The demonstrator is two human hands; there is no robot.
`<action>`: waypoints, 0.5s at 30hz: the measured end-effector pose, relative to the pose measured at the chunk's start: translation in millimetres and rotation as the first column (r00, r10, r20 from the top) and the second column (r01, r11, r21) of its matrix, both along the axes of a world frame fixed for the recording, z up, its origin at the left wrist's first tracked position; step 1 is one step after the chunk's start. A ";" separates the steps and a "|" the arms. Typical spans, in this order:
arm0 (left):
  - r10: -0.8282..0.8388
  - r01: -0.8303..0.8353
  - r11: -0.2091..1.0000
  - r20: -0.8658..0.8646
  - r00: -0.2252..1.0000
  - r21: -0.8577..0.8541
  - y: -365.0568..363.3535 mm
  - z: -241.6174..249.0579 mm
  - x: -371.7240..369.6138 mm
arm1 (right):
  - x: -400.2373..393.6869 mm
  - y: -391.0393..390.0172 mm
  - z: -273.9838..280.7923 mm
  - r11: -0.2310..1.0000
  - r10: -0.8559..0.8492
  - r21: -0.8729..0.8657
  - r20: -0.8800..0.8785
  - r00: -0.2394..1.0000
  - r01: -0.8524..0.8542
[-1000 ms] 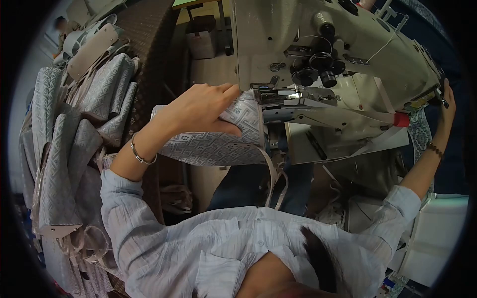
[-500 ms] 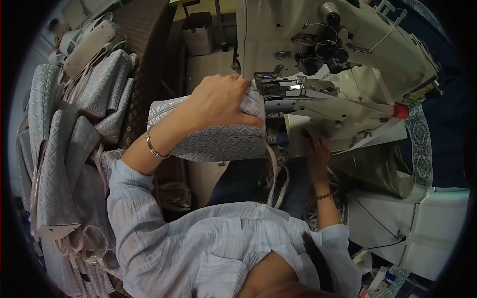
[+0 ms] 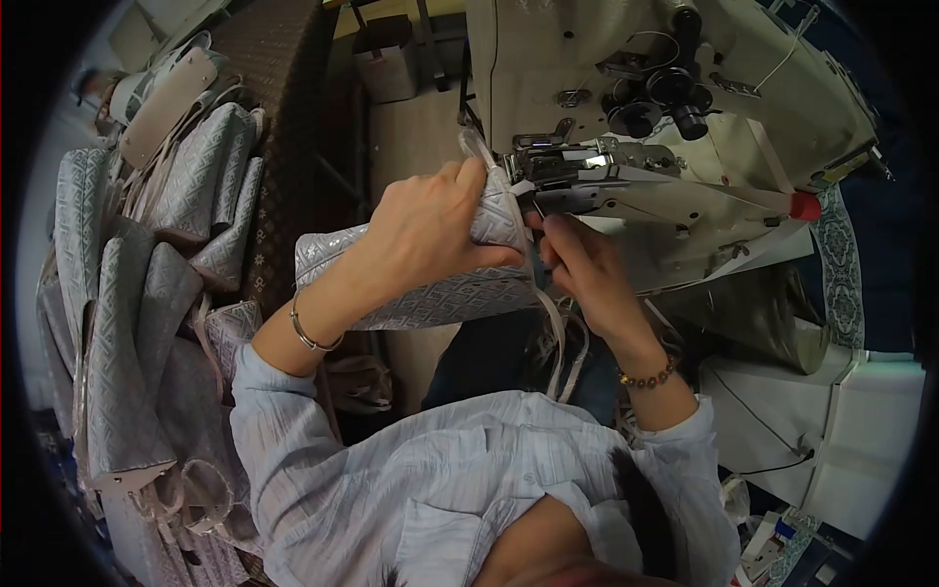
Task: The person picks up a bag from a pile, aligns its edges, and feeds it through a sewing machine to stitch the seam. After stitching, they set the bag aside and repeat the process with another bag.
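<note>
A silvery patterned bag piece (image 3: pixel 445 298) lies sideways at the sewing machine's narrow arm (image 3: pixel 626 196). Over its right end, my left hand (image 3: pixel 430 220) is wrapped, thumb pointing right along the edge. Pale binding tape (image 3: pixel 550 318) runs along that edge and hangs down below it. Close to the needle area, my right hand (image 3: pixel 587 269) has its fingers pinched together at the bag's edge; what they hold is too small to name.
A pile of similar silvery bags (image 3: pixel 127 342) fills the left side, beside a brown patterned cloth surface (image 3: pixel 284 127). A bin (image 3: pixel 384 59) stands at the back. The machine's body (image 3: pixel 782 88) takes up the upper right. A person is partly visible at far upper left.
My right hand has come up from below the machine arm to the bag's edge, its fingers now closed. The bag's right end has shifted slightly, and tape now shows above it.
</note>
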State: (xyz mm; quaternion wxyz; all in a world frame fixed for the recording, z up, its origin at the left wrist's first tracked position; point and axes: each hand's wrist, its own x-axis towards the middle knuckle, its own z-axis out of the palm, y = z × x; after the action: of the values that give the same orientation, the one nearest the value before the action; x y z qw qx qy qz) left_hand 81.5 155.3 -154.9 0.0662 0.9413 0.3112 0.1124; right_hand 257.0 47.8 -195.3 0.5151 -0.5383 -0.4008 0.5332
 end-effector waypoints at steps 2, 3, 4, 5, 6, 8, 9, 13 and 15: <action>-0.007 0.007 1.000 -0.011 1.000 0.001 0.8 -0.5 -1.2 | -1.5 9.6 0.2 0.998 -0.020 -0.052 -0.053 0.998 0.017; -0.011 0.011 1.000 -0.019 1.000 -0.002 1.0 -1.0 -1.7 | -2.1 12.9 -1.0 0.999 -0.021 -0.044 -0.095 0.995 0.017; -0.012 0.012 1.000 -0.018 1.000 -0.004 0.2 -0.6 -1.5 | -2.3 15.0 -1.7 0.999 -0.022 -0.037 -0.136 0.991 0.017; -0.014 0.014 1.000 -0.012 1.000 0.000 -1.2 0.5 -1.3 | -2.4 16.0 -0.9 0.999 -0.024 -0.041 -0.136 0.990 0.019; -0.016 0.016 1.000 -0.007 1.000 0.006 -1.7 0.8 -1.4 | -2.7 16.6 1.2 0.998 -0.023 -0.063 -0.183 0.983 0.011; -0.022 0.022 1.000 -0.003 1.000 0.003 -0.9 -0.8 -2.3 | -4.3 15.9 5.2 0.996 -0.025 -0.088 -0.230 0.973 0.005; -0.024 0.024 1.000 0.003 1.000 0.003 -0.5 -1.4 -2.5 | -5.3 15.5 7.4 0.994 -0.039 -0.105 -0.274 0.961 0.011; -0.036 0.036 0.999 0.009 0.999 0.007 -0.5 -2.6 -3.1 | -7.0 13.3 9.4 0.991 -0.056 -0.136 -0.376 0.925 0.005; -0.030 0.030 1.000 0.009 0.999 -0.001 0.1 -2.7 -3.2 | -8.7 14.1 11.0 0.991 -0.059 -0.130 -0.363 0.930 0.012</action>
State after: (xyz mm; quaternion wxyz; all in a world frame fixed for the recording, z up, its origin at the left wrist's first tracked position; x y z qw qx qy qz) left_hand 78.2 155.3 -157.5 0.0699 0.9454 0.2966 0.1155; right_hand 248.2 61.9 -184.3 0.5553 -0.4682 -0.2535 0.6389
